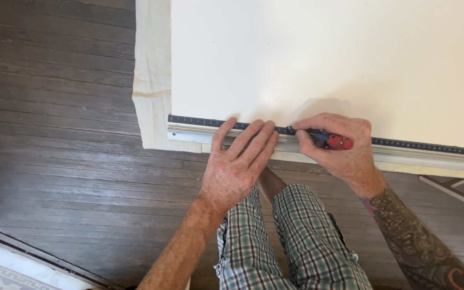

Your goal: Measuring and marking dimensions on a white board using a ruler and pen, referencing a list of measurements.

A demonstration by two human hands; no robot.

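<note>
A red and blue cutting knife (333, 140) rests its tip against a long metal straightedge (200, 128) lying along the near edge of a large white sheet (323, 59). The right hand (345, 145) holds the knife, fingers clenched around it. The left hand (237, 166) presses flat on the straightedge, fingers released and spread. Cream cloth (151, 80) lies beneath the sheet, on a dark wooden floor (55, 134). Plaid shorts (291, 241) show below.

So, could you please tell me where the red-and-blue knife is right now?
In the head view, the red-and-blue knife sits in the right hand, right of centre, its tip against the long ruler beside the left hand.
</note>
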